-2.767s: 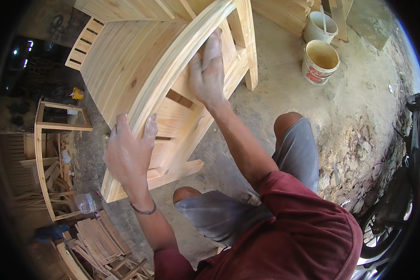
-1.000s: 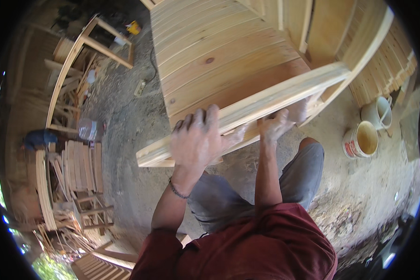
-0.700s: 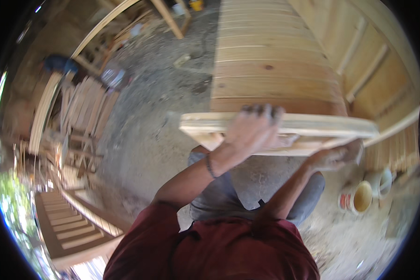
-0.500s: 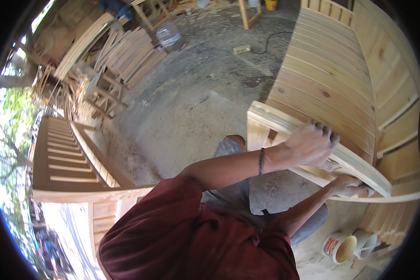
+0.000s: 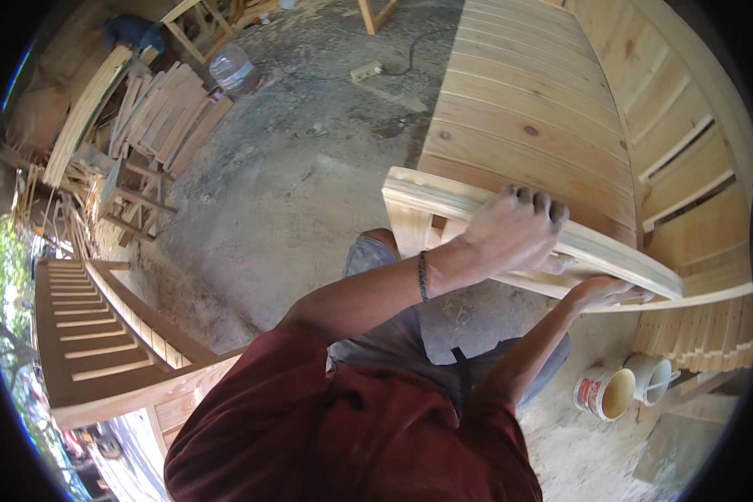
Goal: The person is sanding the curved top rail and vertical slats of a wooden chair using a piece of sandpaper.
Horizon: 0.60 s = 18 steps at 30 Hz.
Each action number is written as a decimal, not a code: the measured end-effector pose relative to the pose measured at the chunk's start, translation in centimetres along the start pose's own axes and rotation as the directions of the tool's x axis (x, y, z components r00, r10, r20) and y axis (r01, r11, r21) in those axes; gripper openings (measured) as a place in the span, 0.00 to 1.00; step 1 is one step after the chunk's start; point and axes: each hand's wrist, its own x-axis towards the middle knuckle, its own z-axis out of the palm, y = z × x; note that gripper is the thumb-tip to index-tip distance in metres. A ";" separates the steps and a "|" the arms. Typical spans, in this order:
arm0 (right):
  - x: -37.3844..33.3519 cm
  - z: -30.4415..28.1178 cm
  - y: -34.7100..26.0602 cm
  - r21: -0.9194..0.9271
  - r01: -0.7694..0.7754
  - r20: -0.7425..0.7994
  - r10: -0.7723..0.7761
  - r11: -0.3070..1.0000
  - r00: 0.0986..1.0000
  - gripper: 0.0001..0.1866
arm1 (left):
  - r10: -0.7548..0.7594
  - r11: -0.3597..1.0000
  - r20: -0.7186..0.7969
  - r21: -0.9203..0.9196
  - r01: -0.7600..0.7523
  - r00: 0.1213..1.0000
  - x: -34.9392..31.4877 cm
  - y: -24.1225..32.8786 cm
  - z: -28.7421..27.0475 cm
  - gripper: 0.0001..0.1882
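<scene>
A pale wooden bench with a slatted seat (image 5: 527, 100) stands before me on the right. Its thick, layered armrest (image 5: 623, 266) runs from the seat's near front corner toward the backrest (image 5: 686, 125). My left hand (image 5: 514, 230), dusty and with a dark braided band at the wrist, is closed over the armrest's middle, its fingers curled across the far edge. Just under the armrest's near edge, toward the backrest end, my right hand (image 5: 602, 293) presses with bent fingers. The armrest partly hides those fingers, and whatever they may hold does not show.
Another slatted wooden piece (image 5: 100, 326) stands on my left. Two buckets (image 5: 607, 393) sit at lower right near stacked boards (image 5: 703, 330). Farther off are piled planks (image 5: 167, 113), a large clear bottle (image 5: 233, 69), a power strip with a cord (image 5: 366, 72) and a bending person (image 5: 134, 32).
The view has shifted, so the bench and both hands appear farther left and the buckets higher. Both hands keep about the same places on the armrest.
</scene>
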 end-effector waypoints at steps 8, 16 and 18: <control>-1.1 -1.3 8.1 -0.222 -0.088 0.106 0.113 0.971 0.988 0.35 | -0.038 0.988 -0.004 0.151 0.038 0.999 0.3 0.6 -1.0 0.41; -0.6 -2.9 7.7 -0.139 -0.008 0.162 0.031 0.990 0.986 0.35 | -0.056 0.979 0.005 0.195 0.054 0.998 1.2 1.4 -1.5 0.37; 1.6 -3.5 2.8 0.056 0.009 0.158 -0.018 0.998 0.987 0.34 | -0.072 0.982 0.011 0.175 0.069 0.997 1.2 1.7 -1.5 0.37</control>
